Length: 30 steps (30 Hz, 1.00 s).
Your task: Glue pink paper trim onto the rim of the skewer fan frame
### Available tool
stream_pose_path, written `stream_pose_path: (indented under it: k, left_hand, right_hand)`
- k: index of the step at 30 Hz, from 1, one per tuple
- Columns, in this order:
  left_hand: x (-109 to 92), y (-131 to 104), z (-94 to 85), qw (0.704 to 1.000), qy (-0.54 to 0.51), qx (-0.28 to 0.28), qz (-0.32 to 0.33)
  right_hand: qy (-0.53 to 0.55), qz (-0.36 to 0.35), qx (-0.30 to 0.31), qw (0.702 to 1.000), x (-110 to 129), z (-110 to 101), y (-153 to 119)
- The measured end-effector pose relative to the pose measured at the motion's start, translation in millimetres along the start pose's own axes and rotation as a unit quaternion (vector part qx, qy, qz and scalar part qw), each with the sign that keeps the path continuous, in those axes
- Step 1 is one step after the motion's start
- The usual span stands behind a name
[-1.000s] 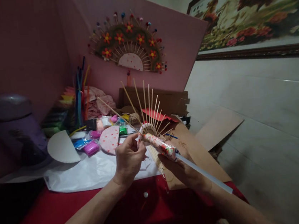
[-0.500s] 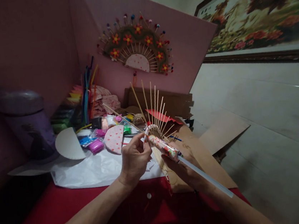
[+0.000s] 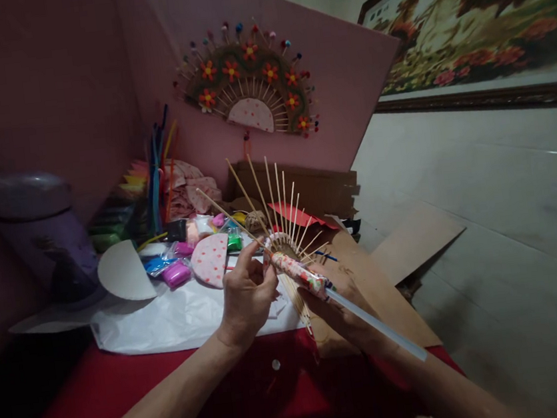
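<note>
A half-round fan frame (image 3: 278,239) with thin wooden sticks (image 3: 280,195) radiating from its curved rim stands upright in front of me. My left hand (image 3: 248,289) grips its left side, index finger and thumb close to the lowest stick. My right hand (image 3: 336,299) is wrapped round a flower-patterned hot glue gun (image 3: 298,270), partly hidden behind it. A long translucent glue stick (image 3: 377,324) sticks out of the gun's rear. The gun's front end lies close to the left fingertips and the frame; whether it touches, I cannot tell.
Bamboo sticks (image 3: 297,304) lie below the frame. Left are a dotted half-disc (image 3: 211,260), a white half-disc (image 3: 123,272), bagged clay (image 3: 176,273) and a purple bin (image 3: 43,242). Cardboard (image 3: 389,297) lies right on the red table (image 3: 167,382). A decorated fan (image 3: 248,81) hangs behind.
The left index finger has lifted and straightened along the lowest stick. The frame's sticks lean slightly further left, and the view has shifted a little.
</note>
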<state>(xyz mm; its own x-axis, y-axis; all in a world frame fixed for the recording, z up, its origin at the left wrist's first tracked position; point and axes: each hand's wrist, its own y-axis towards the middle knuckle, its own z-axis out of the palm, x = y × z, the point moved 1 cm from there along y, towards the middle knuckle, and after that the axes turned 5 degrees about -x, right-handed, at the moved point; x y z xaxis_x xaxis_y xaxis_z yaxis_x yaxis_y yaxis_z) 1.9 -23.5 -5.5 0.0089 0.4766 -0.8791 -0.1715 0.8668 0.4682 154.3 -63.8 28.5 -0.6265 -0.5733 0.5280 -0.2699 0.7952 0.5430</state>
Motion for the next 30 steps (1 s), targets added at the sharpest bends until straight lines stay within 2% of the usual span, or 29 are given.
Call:
stream_pose_path:
  k: [7, 18, 30]
  left_hand:
    - [0.3, -2.2, -0.1, 1.000, 0.009, 0.008, 0.021]
    - [-2.1, -3.7, 1.7, 0.999, 0.023, 0.007, 0.042]
    - [0.1, -4.9, 0.9, 0.998, 0.016, 0.018, 0.051]
  right_hand:
    - [-0.005, -0.003, 0.016, 1.000, -2.9, -0.9, 2.2]
    - [-0.057, -0.022, 0.005, 0.998, -1.9, -2.8, 1.1]
    - [-0.083, -0.002, 0.000, 0.997, 0.7, -3.6, -2.8]
